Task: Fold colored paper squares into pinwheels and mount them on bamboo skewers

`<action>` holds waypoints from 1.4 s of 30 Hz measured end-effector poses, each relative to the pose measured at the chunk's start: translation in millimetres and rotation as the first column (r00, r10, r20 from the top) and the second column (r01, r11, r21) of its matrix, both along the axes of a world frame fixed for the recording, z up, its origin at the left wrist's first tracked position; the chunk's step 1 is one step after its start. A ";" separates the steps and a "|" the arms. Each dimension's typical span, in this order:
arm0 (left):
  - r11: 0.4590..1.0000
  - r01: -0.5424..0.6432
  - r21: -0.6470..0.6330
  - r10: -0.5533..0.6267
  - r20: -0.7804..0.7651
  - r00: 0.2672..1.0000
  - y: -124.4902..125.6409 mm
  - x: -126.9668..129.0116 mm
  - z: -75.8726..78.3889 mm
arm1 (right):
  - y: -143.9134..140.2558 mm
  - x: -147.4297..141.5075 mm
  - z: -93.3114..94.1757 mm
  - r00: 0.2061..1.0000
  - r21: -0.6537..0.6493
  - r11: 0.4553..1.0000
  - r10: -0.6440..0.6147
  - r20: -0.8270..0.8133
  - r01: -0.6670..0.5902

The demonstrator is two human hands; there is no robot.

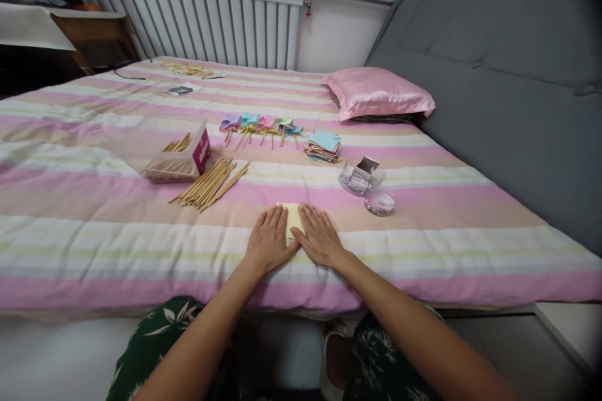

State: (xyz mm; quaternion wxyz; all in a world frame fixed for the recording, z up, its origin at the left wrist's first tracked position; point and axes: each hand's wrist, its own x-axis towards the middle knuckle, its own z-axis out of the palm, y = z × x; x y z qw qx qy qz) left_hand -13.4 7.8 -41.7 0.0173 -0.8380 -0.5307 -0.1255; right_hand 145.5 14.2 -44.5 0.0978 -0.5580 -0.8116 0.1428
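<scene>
Here's the left hand [269, 239] and right hand [322, 237], both spread flat, fingers extended, at either side of the paper [292, 218]: small, pale yellow, lying flat on the striped bed [188, 257]; beyond, wooden sticks [209, 185], a multicoloured stack [323, 146], then pastel pinwheels [260, 125].

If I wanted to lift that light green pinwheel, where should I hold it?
I'd grip the pinwheel by its stick, coming from the near side of the bed. The slim stick points from the vanes toward that side, giving a clear pinch; the folded vanes might crumple if grabbed.
</scene>
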 end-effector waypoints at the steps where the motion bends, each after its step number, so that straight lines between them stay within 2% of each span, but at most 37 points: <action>1: 1.000 -0.006 -0.007 0.006 -0.011 1.000 -0.2 0.2 0.6 | 0.2 -0.2 0.0 1.000 -0.002 1.000 0.002 0.001 -0.002; 10: 1.000 -0.005 0.002 0.004 0.010 1.000 -0.1 0.4 -2.0 | 0.6 0.5 0.2 0.999 0.003 1.000 -0.002 -0.044 0.002; 14: 1.000 0.005 0.017 -0.007 0.079 0.997 -0.8 -1.7 -4.0 | 2.1 3.8 4.1 0.975 0.039 0.999 -0.027 -0.222 0.037; 16: 1.000 0.003 0.003 -0.003 0.154 0.988 -1.2 -5.1 -1.5 | 4.5 8.0 6.3 0.906 0.043 0.986 -0.131 -0.403 0.162; 19: 0.995 -0.058 -0.077 0.081 0.346 0.935 -0.7 -13.1 7.5 | 9.0 16.5 7.7 0.728 -0.114 0.924 -0.359 -0.584 0.365; 21: 0.977 -0.137 -0.166 0.203 0.501 0.841 0.7 -18.6 15.2 | 11.3 21.2 6.2 0.683 -0.202 0.899 -0.429 -0.592 0.389; 24: 0.923 -0.209 -0.324 0.381 0.680 0.626 3.0 -23.3 24.9 | 12.5 22.2 0.7 0.691 -0.231 0.908 -0.416 -0.590 0.350; 26: 0.892 -0.210 -0.401 0.451 0.740 0.499 3.6 -23.6 28.5 | 12.4 18.4 -3.6 0.687 -0.234 0.917 -0.398 -0.608 0.324; 30: 0.870 -0.185 -0.457 0.492 0.791 0.364 4.0 -22.6 26.8 | 10.7 8.1 -4.8 0.647 -0.218 0.942 -0.333 -0.686 0.254; 33: 0.871 -0.136 -0.472 0.491 0.822 0.288 5.3 -22.8 21.2 | 6.7 5.4 6.4 0.518 -0.222 0.962 -0.271 -0.811 0.157; 36: 0.860 -0.015 -0.510 0.506 0.849 0.153 4.8 -20.6 22.4 | -0.5 8.1 23.8 0.346 -0.280 0.959 -0.276 -0.897 0.040; 38: 0.833 0.146 -0.534 0.535 0.844 0.037 1.3 -16.9 30.2 | -6.0 11.1 33.7 0.264 -0.310 0.950 -0.293 -0.919 -0.026; 40: 0.768 0.340 -0.543 0.588 0.808 -0.036 -4.2 -12.7 41.5 | -10.6 13.7 39.3 0.231 -0.328 0.942 -0.304 -0.924 -0.074; 42: 0.709 0.464 -0.530 0.636 0.766 -0.097 -10.0 -9.6 52.2 | -13.5 15.2 40.4 0.244 -0.333 0.938 -0.302 -0.922 -0.097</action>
